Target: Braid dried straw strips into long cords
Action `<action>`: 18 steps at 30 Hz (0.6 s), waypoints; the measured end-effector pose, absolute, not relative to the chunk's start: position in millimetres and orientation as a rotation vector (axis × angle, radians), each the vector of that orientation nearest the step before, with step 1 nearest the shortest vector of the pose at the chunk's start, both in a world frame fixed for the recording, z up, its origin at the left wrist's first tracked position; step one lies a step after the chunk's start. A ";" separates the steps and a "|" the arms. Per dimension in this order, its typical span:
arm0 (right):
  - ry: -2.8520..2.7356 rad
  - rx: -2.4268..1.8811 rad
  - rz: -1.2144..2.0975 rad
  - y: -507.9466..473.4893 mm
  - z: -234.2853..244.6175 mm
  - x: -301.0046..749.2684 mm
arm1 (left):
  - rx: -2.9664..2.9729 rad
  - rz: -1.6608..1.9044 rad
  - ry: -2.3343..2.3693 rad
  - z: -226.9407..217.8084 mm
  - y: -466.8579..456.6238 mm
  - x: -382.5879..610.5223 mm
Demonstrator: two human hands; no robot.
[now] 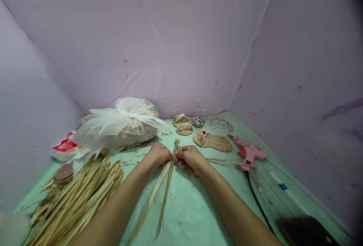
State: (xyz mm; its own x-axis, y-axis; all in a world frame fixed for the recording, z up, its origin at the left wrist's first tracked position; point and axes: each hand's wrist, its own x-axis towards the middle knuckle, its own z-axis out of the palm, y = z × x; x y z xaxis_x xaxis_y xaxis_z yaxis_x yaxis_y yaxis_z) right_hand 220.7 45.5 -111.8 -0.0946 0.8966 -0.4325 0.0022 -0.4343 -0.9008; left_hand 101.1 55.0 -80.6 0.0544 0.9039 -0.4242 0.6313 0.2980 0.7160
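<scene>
My left hand (161,154) and my right hand (190,158) meet over the middle of the green table, fingers pinched. Between them they hold a braid (177,143) of dried leaf strips, its plaited end sticking up just past my fingertips. Two loose pale strips (165,197) trail from my fingers toward me. Some more fibre shows under my right hand, partly hidden. To the right a thin twisted cord (218,159) runs to the pink glue gun (251,152); I cannot tell whether it joins the braid.
Left lies a heap of dried leaf strips (82,197), with a tied white plastic bag (124,121) behind. Farther back are two sole-shaped woven pieces (183,125), a bead container (198,121) and a round clear lid (220,124). A white stick (289,193) and dark phone-like object (306,231) lie right.
</scene>
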 end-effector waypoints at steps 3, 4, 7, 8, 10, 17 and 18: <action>-1.006 -1.480 1.612 45.2 -111.5 220.3 | 1.302 0.295 1.682 -79.8 52.3 107.5; -1.003 -1.482 1.611 45.1 -111.6 220.4 | 1.302 0.294 1.686 -81.4 51.2 109.0; -1.007 -1.481 1.612 44.9 -112.3 220.4 | 1.352 0.356 1.705 -89.6 48.8 111.0; -1.010 -1.483 1.611 44.8 -112.5 220.3 | 1.395 0.367 1.723 -92.2 48.4 110.9; -1.016 -1.493 1.602 45.1 -113.2 220.2 | 1.537 0.340 1.799 -94.7 47.7 110.6; -1.019 -1.527 1.562 46.9 -115.5 222.0 | 1.920 0.212 2.044 -87.0 44.8 106.7; -1.017 -1.534 1.555 46.8 -115.2 222.0 | 1.922 0.253 2.015 -87.9 44.7 105.2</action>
